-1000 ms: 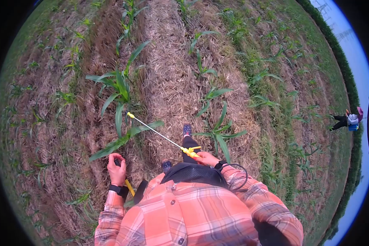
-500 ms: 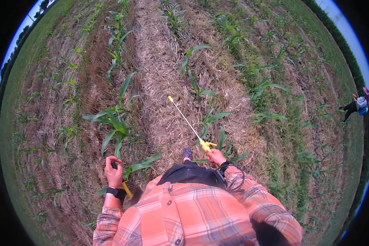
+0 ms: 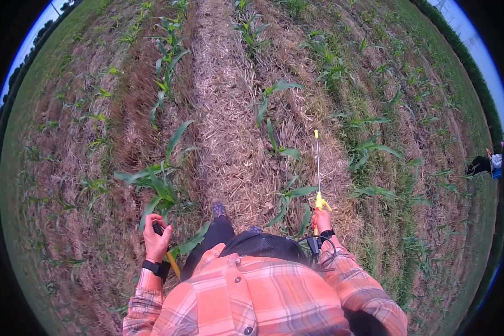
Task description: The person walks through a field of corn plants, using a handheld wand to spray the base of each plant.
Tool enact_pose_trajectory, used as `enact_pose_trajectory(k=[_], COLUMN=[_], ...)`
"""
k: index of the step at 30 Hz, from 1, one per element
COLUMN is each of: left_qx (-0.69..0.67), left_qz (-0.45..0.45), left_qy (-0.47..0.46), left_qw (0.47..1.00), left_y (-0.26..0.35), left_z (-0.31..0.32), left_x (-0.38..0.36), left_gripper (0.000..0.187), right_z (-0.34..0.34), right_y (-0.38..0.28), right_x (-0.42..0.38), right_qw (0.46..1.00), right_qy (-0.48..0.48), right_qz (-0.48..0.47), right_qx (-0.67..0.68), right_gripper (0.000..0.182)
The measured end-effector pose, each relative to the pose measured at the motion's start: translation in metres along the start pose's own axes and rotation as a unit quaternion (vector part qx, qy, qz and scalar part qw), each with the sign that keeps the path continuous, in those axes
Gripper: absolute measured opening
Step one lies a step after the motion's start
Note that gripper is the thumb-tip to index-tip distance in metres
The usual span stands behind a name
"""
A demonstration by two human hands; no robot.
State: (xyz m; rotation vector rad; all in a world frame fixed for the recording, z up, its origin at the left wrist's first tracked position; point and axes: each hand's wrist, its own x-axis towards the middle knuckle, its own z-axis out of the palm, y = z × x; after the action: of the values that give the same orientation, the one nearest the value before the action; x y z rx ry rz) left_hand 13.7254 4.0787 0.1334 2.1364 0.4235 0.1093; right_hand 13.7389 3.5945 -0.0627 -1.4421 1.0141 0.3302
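My right hand (image 3: 322,220) is closed round the yellow handle of a spray wand (image 3: 318,168). The thin metal tube points forward and ends in a yellow nozzle above the straw-covered ground between crop rows. A dark hose loops beside my right wrist. At the left, my left hand (image 3: 157,239) is wrapped round the black grip of a yellow lever (image 3: 173,264), whose lower end is hidden by my body. Just ahead of my left hand stands a leafy green plant (image 3: 162,190).
Rows of young green plants (image 3: 252,36) run forward on both sides of a straw-covered strip (image 3: 224,101). Weeds grow thickly at the right. My shoe (image 3: 218,209) is on the strip. Another person (image 3: 481,165) stands at the far right edge.
The wand has swung to the right with my right hand and now points straight forward. A leg and shoe have come into view at centre left. The other person has shifted toward the right edge.
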Motion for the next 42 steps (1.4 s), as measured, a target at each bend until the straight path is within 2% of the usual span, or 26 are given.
enact_pose_trajectory(k=[2, 4, 8, 10, 14, 15, 19, 20, 22, 23, 25, 28, 30, 32, 34, 36, 37, 38, 40, 42], left_qx=[-0.008, 0.042, 0.020, 0.002, -0.008, -0.013, -0.021, -0.020, -0.035, -0.032, -0.049, -0.032, -0.029, -0.013, 0.020, -0.011, 0.001, 0.002, -0.051, -0.052], left_qz=[-0.019, 0.033, 0.060, 0.044, 0.034, 0.026, 0.011, 0.006, -0.013, -0.011, -0.022, -0.019, -0.012, 0.023, 0.019, -0.008, 0.003, 0.004, 0.021, 0.011], left_qy=[-0.008, 0.010, 0.050, 0.058, 0.085, 0.088, 0.086, 0.086, 0.073, 0.078, 0.078, 0.091, 0.097, 0.130, 0.118, 0.102, 0.100, 0.098, 0.085, 0.068], left_qw=[1.000, 0.999, 0.997, 0.997, 0.996, 0.996, 0.996, 0.996, 0.997, 0.996, 0.995, 0.995, 0.995, 0.991, 0.993, 0.995, 0.995, 0.995, 0.995, 0.996], left_y=[0.001, -0.003, -0.023, -0.035, -0.048, -0.052, -0.067, -0.067, -0.066, -0.063, -0.059, -0.056, -0.053, -0.041, -0.027, -0.024, -0.020, -0.014, -0.002, 0.012], left_z=[0.002, 0.005, 0.005, -0.004, -0.025, -0.028, -0.034, -0.034, -0.037, -0.039, -0.039, -0.036, -0.031, -0.027, -0.019, -0.006, 0.001, 0.010, 0.025, 0.035], left_x=[0.021, 0.048, 0.104, 0.127, 0.167, 0.176, 0.213, 0.220, 0.231, 0.239, 0.255, 0.276, 0.292, 0.311, 0.332, 0.356, 0.368, 0.381, 0.403, 0.421], left_gripper=[0.028, 0.027, 0.021, 0.019, 0.017, 0.016, 0.015, 0.015, 0.015, 0.014, 0.013, 0.013, 0.013, 0.013, 0.014, 0.014, 0.013, 0.013, 0.012, 0.013], right_z=[0.017, 0.038, 0.098, 0.130, 0.200, 0.220, 0.273, 0.284, 0.299, 0.308, 0.322, 0.336, 0.343, 0.349, 0.354, 0.354, 0.353, 0.349, 0.340, 0.329], right_y=[-0.011, -0.017, -0.055, -0.064, -0.104, -0.119, -0.132, -0.139, -0.152, -0.162, -0.177, -0.179, -0.187, -0.200, -0.213, -0.230, -0.223, -0.239, -0.285, -0.296], right_x=[0.006, 0.012, 0.008, 0.017, 0.015, 0.005, 0.016, 0.017, 0.016, 0.014, 0.015, 0.035, 0.054, 0.073, 0.096, 0.116, 0.138, 0.144, 0.139, 0.158], right_qw=[1.000, 1.000, 0.991, 0.988, 0.959, 0.954, 0.906, 0.884, 0.842, 0.844, 0.794, 0.810, 0.813, 0.806, 0.809, 0.848, 0.883, 0.884, 0.914, 0.942], right_qy=[0.001, -0.017, -0.070, -0.106, -0.193, -0.190, -0.294, -0.347, -0.395, -0.393, -0.429, -0.462, -0.474, -0.460, -0.424, -0.406, -0.384, -0.383, -0.308, -0.261], right_qz=[0.001, -0.002, 0.020, 0.021, 0.024, 0.024, -0.048, -0.072, -0.103, -0.105, -0.129, -0.077, -0.082, -0.096, -0.119, -0.068, -0.042, -0.042, 0.014, 0.019], right_qx=[-0.013, -0.017, -0.112, -0.113, -0.207, -0.232, -0.300, -0.306, -0.354, -0.351, -0.410, -0.354, -0.327, -0.360, -0.388, -0.335, -0.266, -0.264, -0.263, -0.209], right_gripper=[0.029, 0.030, 0.021, 0.019, 0.018, 0.019, 0.027, 0.029, 0.031, 0.031, 0.036, 0.039, 0.040, 0.039, 0.035, 0.031, 0.026, 0.026, 0.024, 0.022])
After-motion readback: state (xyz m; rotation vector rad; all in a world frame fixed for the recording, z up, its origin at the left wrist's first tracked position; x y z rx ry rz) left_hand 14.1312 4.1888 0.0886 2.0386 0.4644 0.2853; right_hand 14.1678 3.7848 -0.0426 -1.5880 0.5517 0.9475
